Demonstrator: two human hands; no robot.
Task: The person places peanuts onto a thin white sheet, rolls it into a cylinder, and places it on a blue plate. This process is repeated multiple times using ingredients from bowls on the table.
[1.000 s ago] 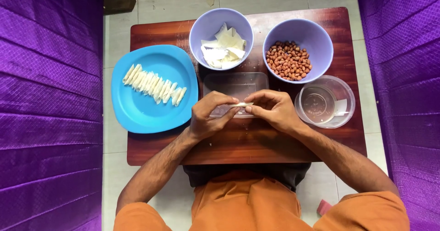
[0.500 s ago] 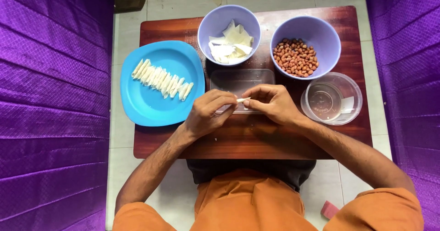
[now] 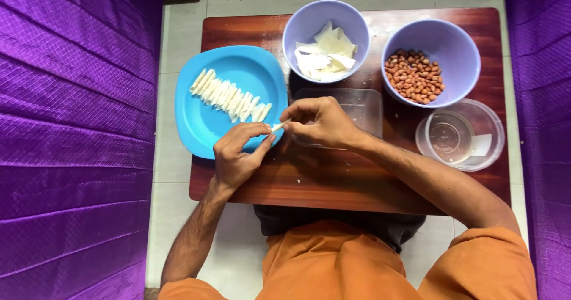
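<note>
1. At far left I see a purple quilted cloth (image 3: pixel 71 127) hanging beside the wooden table (image 3: pixel 333 181); a matching cloth borders the right edge.
2. On the table's left part lies a blue plate (image 3: pixel 202 121) carrying a slanted row of pale rolled pieces (image 3: pixel 229 96), packed side by side.
3. The left hand (image 3: pixel 238 154) hovers over the plate's lower right rim, palm turned down, wrist bent toward the table edge. Its thumb and forefinger pinch one end of a small pale roll (image 3: pixel 277 126).
4. That roll sits between both hands, just above the plate's right edge and near the last piece of the row.
5. The right hand (image 3: pixel 321 121) grips the roll's other end with its fingertips, the remaining fingers curled; its forearm runs diagonally to the lower right.
6. Under the right hand lies a clear rectangular container (image 3: pixel 363 107), partly hidden by it.
7. Behind, I note a lilac bowl of white wrapper squares (image 3: pixel 326 56).
8. Further right stands a lilac bowl of peanuts (image 3: pixel 414 77).
9. Below it rests a clear round container (image 3: pixel 461 136) holding a small glass dish and a white scrap.
</note>
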